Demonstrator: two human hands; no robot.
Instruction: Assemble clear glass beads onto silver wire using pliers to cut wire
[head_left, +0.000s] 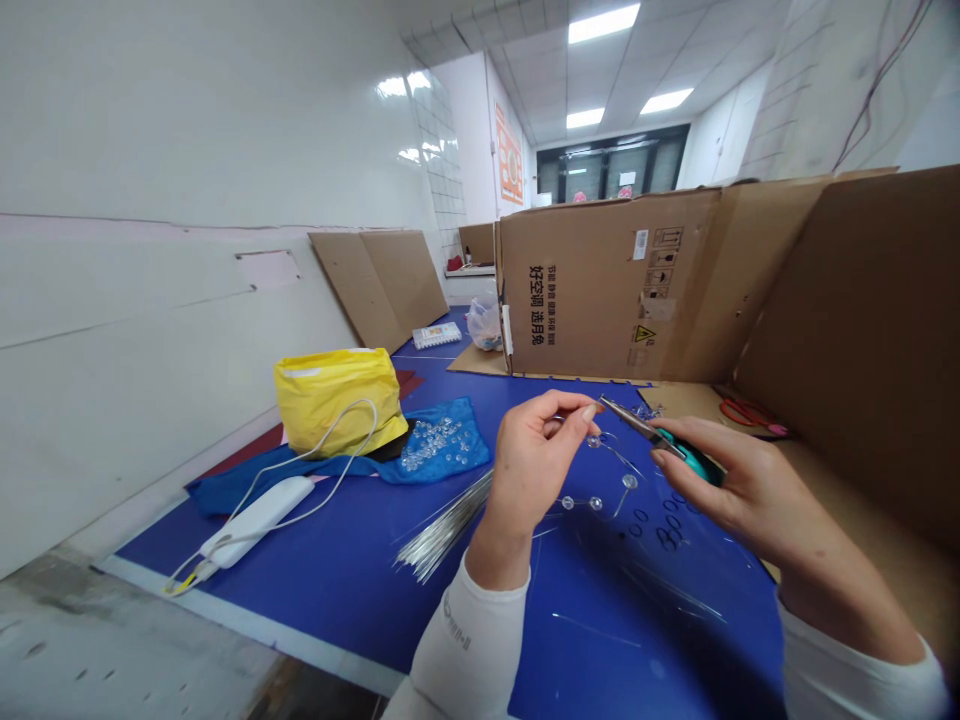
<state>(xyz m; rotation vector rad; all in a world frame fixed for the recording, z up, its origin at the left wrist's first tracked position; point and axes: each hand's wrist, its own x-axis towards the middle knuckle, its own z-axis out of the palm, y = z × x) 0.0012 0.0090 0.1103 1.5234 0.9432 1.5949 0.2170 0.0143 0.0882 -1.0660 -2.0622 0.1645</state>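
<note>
My left hand point(536, 440) is pinched around a thin wire strung with clear beads point(629, 482), which hangs below the fingers over the blue table. My right hand point(739, 480) is closed on pliers with teal handles point(694, 458); their narrow jaws point left and reach the left fingertips. Whether the jaws grip the wire is too small to tell. Left of my left wrist lies a bundle of straight silver wires point(444, 528). Farther left, loose clear beads point(439, 443) rest on a blue cloth point(471, 425). Dark rings point(667, 535) lie on the table below my right hand.
A yellow bag point(341, 398) and a white power strip point(262, 515) with its cable are at the left. Large cardboard point(600, 290) stands behind and right of the hands. Red-handled scissors point(750, 412) lie at the right. A plastic bag point(484, 322) sits farther back.
</note>
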